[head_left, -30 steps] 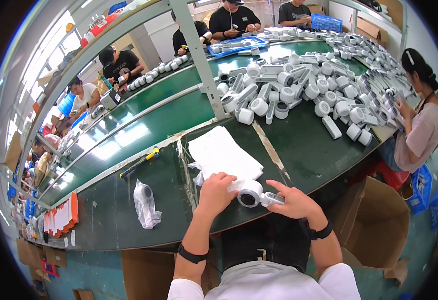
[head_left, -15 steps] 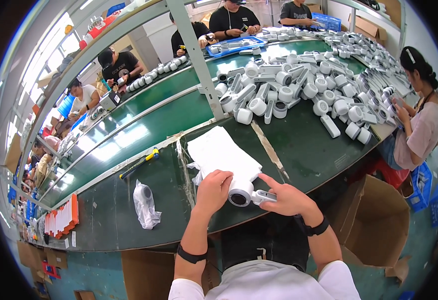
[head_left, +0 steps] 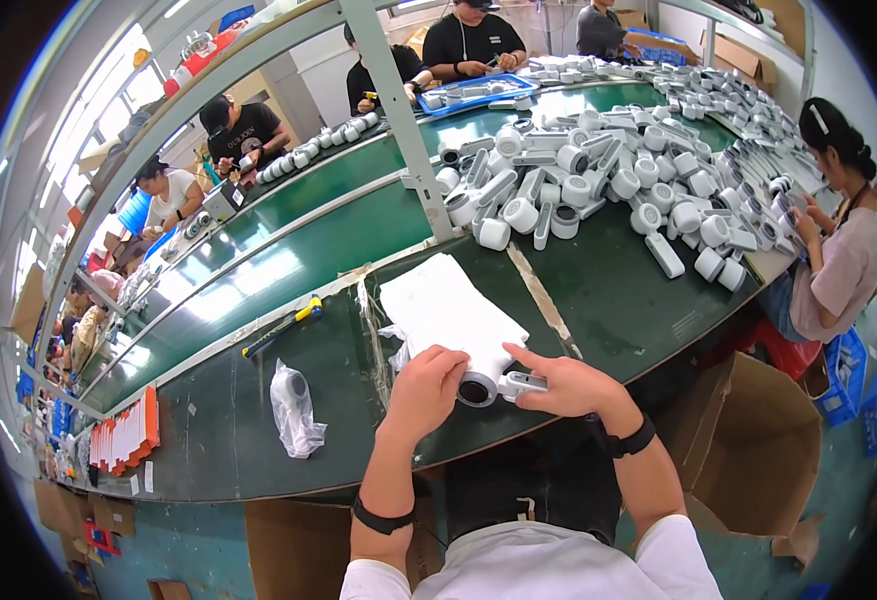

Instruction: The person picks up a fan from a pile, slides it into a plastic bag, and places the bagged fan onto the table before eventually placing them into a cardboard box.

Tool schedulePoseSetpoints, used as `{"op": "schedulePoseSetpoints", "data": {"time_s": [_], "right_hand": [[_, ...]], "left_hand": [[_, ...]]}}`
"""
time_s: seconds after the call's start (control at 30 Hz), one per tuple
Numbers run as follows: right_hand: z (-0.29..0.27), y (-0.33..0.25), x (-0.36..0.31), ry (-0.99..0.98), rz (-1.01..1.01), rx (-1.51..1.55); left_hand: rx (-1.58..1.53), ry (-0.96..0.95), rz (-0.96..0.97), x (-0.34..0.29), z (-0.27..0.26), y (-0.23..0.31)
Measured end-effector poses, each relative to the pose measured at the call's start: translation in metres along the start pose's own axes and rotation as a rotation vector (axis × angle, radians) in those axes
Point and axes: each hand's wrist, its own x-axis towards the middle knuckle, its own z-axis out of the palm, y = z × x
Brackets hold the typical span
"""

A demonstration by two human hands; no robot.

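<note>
A white handheld device [head_left: 478,388] with a round, dark-faced head and a short grey handle is between my hands at the table's near edge. My right hand [head_left: 571,385] is closed round its handle, index finger stretched toward the bags. My left hand [head_left: 427,388] is beside the round head, fingers pinched at the near edge of a white plastic bag, though the fingertips are partly hidden. Just beyond lies a stack of thin white plastic bags [head_left: 449,303]. To the left, a similar device in a clear bag [head_left: 295,410] rests on the dark green table.
A yellow-and-black hand tool [head_left: 284,325] lies at the left, with orange-and-white boxes [head_left: 126,432] farther along. Many white devices [head_left: 579,180] are heaped at the right. A metal post [head_left: 399,125] rises beyond the bags. Co-workers sit across and at right; an open carton [head_left: 759,450] stands below.
Both hands and the device have shifted slightly; the device's head now sits closer to the bag edge and my left fingers. A far co-worker at the upper right has turned.
</note>
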Motion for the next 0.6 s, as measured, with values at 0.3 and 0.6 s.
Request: {"op": "schedulePoseSetpoints", "data": {"time_s": [0.3,0.6], "right_hand": [[0.019,0.002,-0.005,0.179,0.022,0.227],[0.032,-0.015,-0.010,0.323,0.118,0.288]], "left_hand": [[0.057,0.076,-0.009,-0.007,0.002,0.004],[0.005,0.236,-0.009,-0.012,0.020,0.002]]}}
